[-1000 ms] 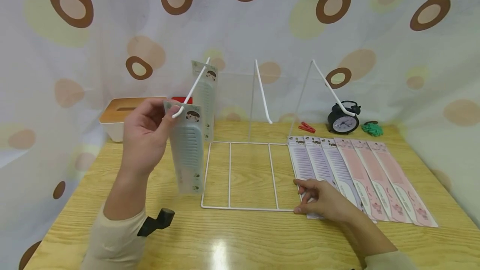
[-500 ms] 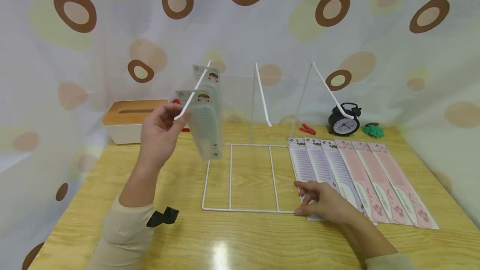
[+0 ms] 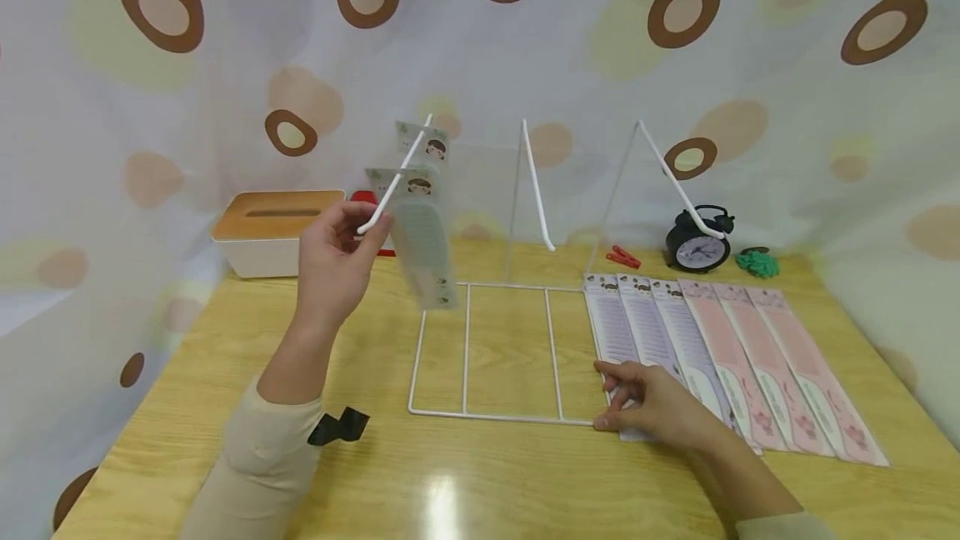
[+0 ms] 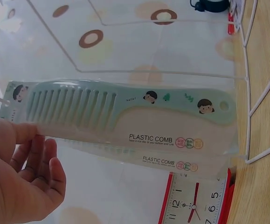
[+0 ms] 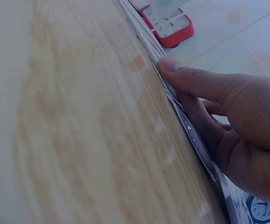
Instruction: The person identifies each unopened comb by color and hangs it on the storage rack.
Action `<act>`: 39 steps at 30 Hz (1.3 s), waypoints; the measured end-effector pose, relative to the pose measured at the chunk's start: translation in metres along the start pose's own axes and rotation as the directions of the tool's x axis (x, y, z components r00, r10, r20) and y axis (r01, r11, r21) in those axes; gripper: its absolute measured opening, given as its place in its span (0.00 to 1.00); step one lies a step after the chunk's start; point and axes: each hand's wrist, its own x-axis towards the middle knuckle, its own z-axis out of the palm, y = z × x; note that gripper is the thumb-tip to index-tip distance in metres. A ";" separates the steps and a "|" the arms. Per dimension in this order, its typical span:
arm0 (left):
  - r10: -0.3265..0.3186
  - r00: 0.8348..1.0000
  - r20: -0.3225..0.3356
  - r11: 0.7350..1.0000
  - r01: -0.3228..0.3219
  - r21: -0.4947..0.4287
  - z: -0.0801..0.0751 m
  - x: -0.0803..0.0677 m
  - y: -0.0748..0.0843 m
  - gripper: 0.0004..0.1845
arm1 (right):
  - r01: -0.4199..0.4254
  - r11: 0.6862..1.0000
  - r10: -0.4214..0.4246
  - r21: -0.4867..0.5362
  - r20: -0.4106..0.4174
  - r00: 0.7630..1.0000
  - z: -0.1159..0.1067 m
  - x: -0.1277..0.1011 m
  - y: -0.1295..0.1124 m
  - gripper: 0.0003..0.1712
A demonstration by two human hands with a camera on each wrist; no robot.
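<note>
Left hand (image 3: 333,277), nearer: pinches front comb pack (image 3: 423,248) | Pack: right of hand, long axis near-vertical | Right hand (image 3: 663,408): grips rack (image 3: 510,417)

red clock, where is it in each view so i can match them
Head: the red clock is left of centre, mostly hidden behind the left hand.
Left wrist: bottom right, below the comb packs, cut off.
Right wrist: top, just right of centre.
Shared landmark: black clock, right in head; top right, cut off, in left wrist; bottom right in right wrist.
</note>
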 end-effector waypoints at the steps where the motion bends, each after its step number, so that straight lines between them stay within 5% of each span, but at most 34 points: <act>1: -0.008 1.000 -0.003 1.000 0.008 0.000 0.000 0.000 0.000 0.11 | -0.001 1.000 0.001 -0.001 0.002 1.000 0.000 -0.001 0.000 0.50; 23: -0.010 1.000 0.028 1.000 0.010 -0.009 -0.001 -0.001 -0.004 0.12 | 0.011 1.000 -0.011 0.001 0.009 1.000 0.001 0.000 0.003 0.50; 31: -0.052 0.994 0.092 0.998 0.055 -0.035 -0.006 -0.008 -0.009 0.16 | 0.023 0.999 -0.024 0.027 0.034 0.999 -0.002 -0.001 -0.001 0.50; 39: -0.043 0.982 0.183 0.999 0.047 -0.015 -0.009 -0.012 -0.009 0.23 | 0.013 0.997 -0.017 0.073 0.052 0.999 -0.024 0.002 -0.005 0.39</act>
